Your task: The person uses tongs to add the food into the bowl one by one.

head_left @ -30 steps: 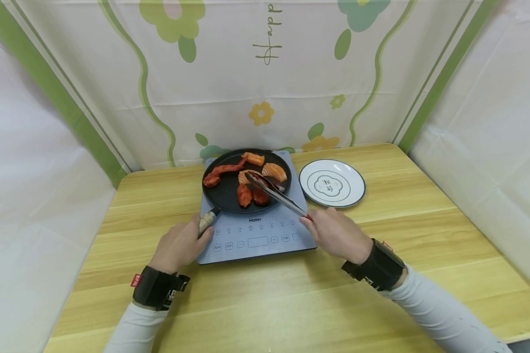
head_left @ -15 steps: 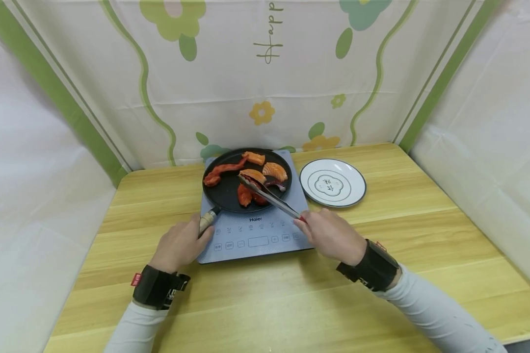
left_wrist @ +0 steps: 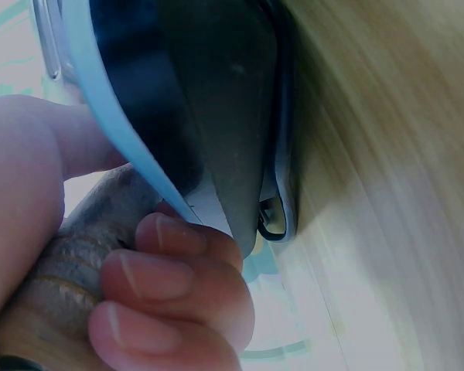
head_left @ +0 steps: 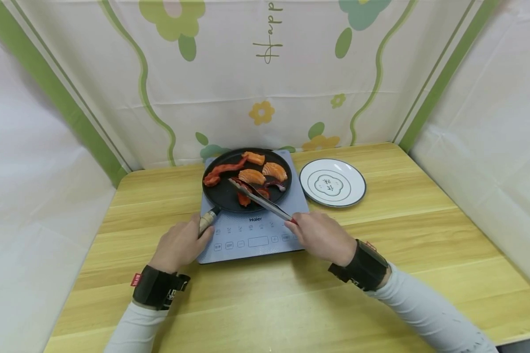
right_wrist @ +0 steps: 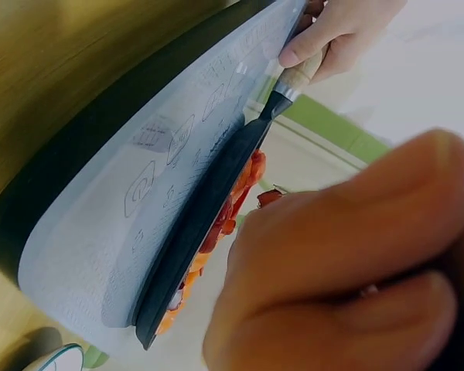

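Note:
My left hand (head_left: 181,242) grips the wooden handle (head_left: 206,221) of a round black frying pan (head_left: 223,193); its fingers curl round the handle in the left wrist view. With my right hand (head_left: 324,236) I hold metal tongs (head_left: 269,205) with a red part at the grip, reaching over the pan from the right. A dark red piece (right_wrist: 271,197) shows above the pan in the right wrist view, by the tongs' end. Orange salmon slices (head_left: 275,171), a long red piece (head_left: 224,169) and a purplish tentacle-like piece (head_left: 276,185) lie in the pan. The tongs partly cover two red pieces.
The pan stands on a pale blue induction cooker (head_left: 243,235) with a printed control panel. To its right is a white plate (head_left: 355,189) with a dark rim. Beneath is a wooden table (head_left: 265,304), with fabric screens (head_left: 221,63) at the back and sides.
My right hand and the tongs have moved left across the pan, uncovering the middle salmon slice and the tentacle-like piece. My left hand and the pan have stayed in place.

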